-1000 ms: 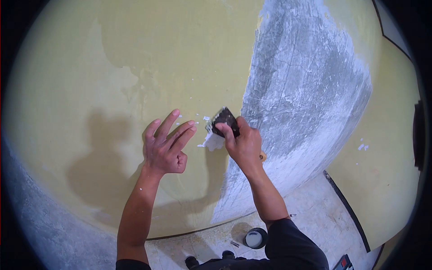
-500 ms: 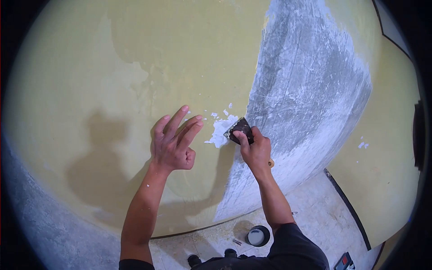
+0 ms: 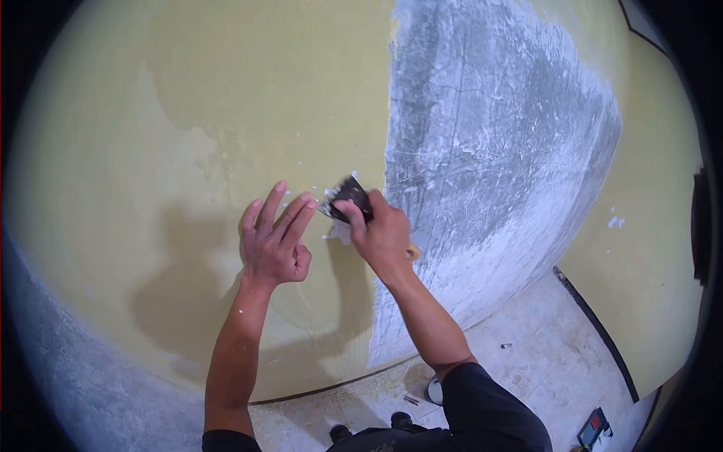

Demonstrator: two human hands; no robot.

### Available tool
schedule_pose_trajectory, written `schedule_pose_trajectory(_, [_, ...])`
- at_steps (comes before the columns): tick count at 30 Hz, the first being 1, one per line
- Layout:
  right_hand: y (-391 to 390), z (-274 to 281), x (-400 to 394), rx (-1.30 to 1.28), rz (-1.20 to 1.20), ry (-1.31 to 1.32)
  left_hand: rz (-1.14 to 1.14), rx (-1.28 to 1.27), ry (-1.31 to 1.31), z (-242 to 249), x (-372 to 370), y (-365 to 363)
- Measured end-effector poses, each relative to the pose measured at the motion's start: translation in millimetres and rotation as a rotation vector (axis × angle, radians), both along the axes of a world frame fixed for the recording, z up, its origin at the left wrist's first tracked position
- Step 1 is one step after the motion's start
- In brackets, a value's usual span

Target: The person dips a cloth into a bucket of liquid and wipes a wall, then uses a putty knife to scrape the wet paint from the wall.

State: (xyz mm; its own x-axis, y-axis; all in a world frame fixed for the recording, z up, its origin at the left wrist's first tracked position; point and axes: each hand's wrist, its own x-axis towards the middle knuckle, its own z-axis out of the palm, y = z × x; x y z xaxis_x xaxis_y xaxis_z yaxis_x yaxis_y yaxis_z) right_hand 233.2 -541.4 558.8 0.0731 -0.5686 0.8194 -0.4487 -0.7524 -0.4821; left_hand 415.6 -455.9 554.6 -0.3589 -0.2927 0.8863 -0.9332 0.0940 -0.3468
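My right hand (image 3: 385,235) grips a scraper (image 3: 354,199) with a wide dark blade; the butt of its wooden handle shows below the palm. The blade lies against the yellow painted wall (image 3: 256,143), over a small bare white patch (image 3: 341,233) that it partly covers. Loose paint flakes cling around the blade's edge. To the left, my left hand (image 3: 273,247) rests on the wall with its fingers spread and nothing in it. Right of the scraper, a large stripped area (image 3: 489,143) shows grey and white beneath the paint.
On the floor below, a bucket (image 3: 434,391) is partly hidden by my right sleeve. A dark tool with a red part (image 3: 594,427) lies at lower right. Dark skirting (image 3: 602,339) edges the wall on the right. Debris lies along the wall's foot.
My right hand and the scraper have moved left across the bare patch, toward my left hand. My left hand stays spread on the wall. The view has shifted slightly.
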Motion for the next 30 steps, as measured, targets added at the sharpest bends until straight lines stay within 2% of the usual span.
schedule_pose_trajectory(2, [3, 0, -5, 0.033, 0.002, 0.031, 0.101, 0.039, -0.062, 0, 0, 1])
schedule_pose_trajectory(4, [-8, -24, -28, 0.156, 0.267, -0.241, 0.146, 0.081, -0.025, -8, -11, -3])
schedule_pose_trajectory(6, [-20, -71, -68, 0.453, 0.359, -0.261, 0.206, 0.210, 0.047, -27, -28, -18])
schedule_pose_trajectory(7, [-14, -88, -90, 0.689, 0.493, -0.333, 0.222, 0.283, 0.025, -39, -41, -25])
schedule_pose_trajectory(8, [-7, -102, -113, 0.943, 0.507, -0.338, 0.240, 0.354, 0.005, -51, -54, -32])
schedule_pose_trajectory(10, [2, -140, -151, 0.999, 0.532, -0.206, 0.209, 0.434, -0.046, -77, -77, -43])
schedule_pose_trajectory(13, [18, -182, -195, 1.087, 0.575, -0.167, 0.206, 0.500, -0.132, -82, -86, -45])
schedule_pose_trajectory(15, [29, -205, -216, 1.214, 0.576, -0.339, 0.204, 0.532, -0.183, -78, -89, -44])
schedule_pose_trajectory(17, [23, -230, -240, 1.298, 0.603, -0.291, 0.144, 0.262, 0.156, -60, -93, -45])
schedule_pose_trajectory(18, [23, -240, -246, 1.368, 0.609, -0.253, 0.256, 0.225, 0.169, -47, -98, -45])
schedule_pose_trajectory(19, [25, -249, -250, 1.381, 0.618, -0.245, 0.270, 0.234, 0.172, -50, -100, -49])
schedule_pose_trajectory(22, [15, -275, -253, 1.123, 0.673, -0.145, 0.174, 0.449, 0.039, -55, -109, -45])
schedule_pose_trajectory(23, [7, -284, -251, 1.124, 0.687, -0.130, 0.192, 0.446, 0.048, -62, -108, -41])
schedule_pose_trajectory(25, [-3, -283, -241, 1.021, 0.595, -0.056, -0.053, 0.689, -0.135, -80, -100, -32])
schedule_pose_trajectory(26, [-2, -266, -227, 0.819, 0.600, -0.163, -0.084, 0.665, -0.155, -82, -101, -24])
schedule_pose_trajectory(27, [-6, -249, -218, 0.815, 0.605, -0.157, -0.077, 0.660, -0.151, -81, -97, -19])
schedule_pose_trajectory(30, [-18, -193, -193, 0.611, 0.453, -0.046, 0.011, 0.297, -0.032, -73, -79, 1])
